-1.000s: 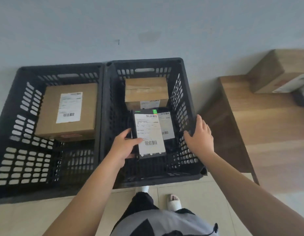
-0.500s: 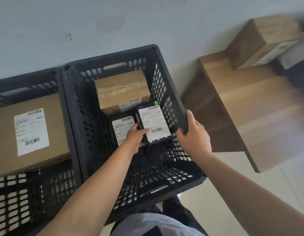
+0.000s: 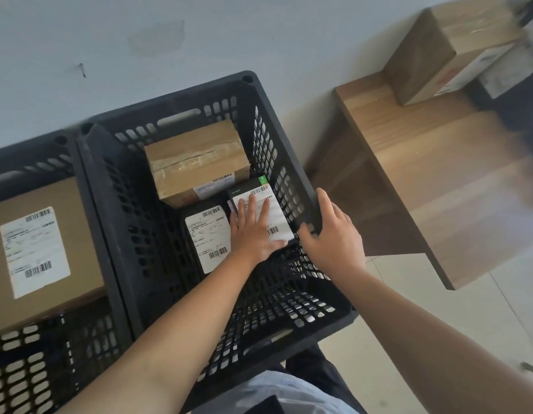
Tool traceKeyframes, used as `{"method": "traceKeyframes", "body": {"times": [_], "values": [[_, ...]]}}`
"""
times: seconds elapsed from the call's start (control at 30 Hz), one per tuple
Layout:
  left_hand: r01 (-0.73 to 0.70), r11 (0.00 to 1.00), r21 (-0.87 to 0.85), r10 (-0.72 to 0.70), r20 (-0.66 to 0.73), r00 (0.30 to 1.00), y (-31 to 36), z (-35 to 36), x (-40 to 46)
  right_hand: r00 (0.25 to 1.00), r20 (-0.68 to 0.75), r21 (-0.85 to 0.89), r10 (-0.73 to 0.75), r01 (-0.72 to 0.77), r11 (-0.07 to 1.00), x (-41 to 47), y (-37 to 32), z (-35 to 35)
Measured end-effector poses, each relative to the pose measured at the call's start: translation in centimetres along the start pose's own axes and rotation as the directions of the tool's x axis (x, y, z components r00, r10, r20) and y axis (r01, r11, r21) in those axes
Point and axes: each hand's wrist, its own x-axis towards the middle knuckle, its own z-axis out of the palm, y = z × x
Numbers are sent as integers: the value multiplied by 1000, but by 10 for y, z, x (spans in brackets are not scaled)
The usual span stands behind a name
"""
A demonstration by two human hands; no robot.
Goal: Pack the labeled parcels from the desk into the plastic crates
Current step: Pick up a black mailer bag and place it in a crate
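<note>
While the left hand point(image 3: 253, 231), fingers spread flat, presses a black labeled parcel point(image 3: 260, 210) into the right crate point(image 3: 289, 162), whose rim the right hand point(image 3: 331, 237) grips, a cardboard box point(image 3: 447, 52) waits on the worktop point(image 3: 432, 162).

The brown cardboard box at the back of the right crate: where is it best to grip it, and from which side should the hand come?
Probably from above, gripping the cardboard box across its two short ends. Its taped top faces up and is free, and a gap shows on its left. The crate wall stands close on its right, and two black parcels lie against its near side, so a sideways approach looks blocked.
</note>
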Motion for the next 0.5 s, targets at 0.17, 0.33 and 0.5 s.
{"method": "traceKeyframes", "body": {"times": [0.17, 0.33, 0.5], "values": [[-4, 999, 43, -1, 117, 993, -7, -5, 10, 1000, -1, 16, -2, 2, 1000, 1, 1, 1], [-2, 999, 52, -6, 153, 988, -7, -6, 13, 1000, -14, 31, -12, 12, 999, 1, 3, 2], [12, 1000, 6, -13, 164, 986, -4, -13, 9, 999, -37, 47, -21, 23, 999, -1, 2, 1]]}}
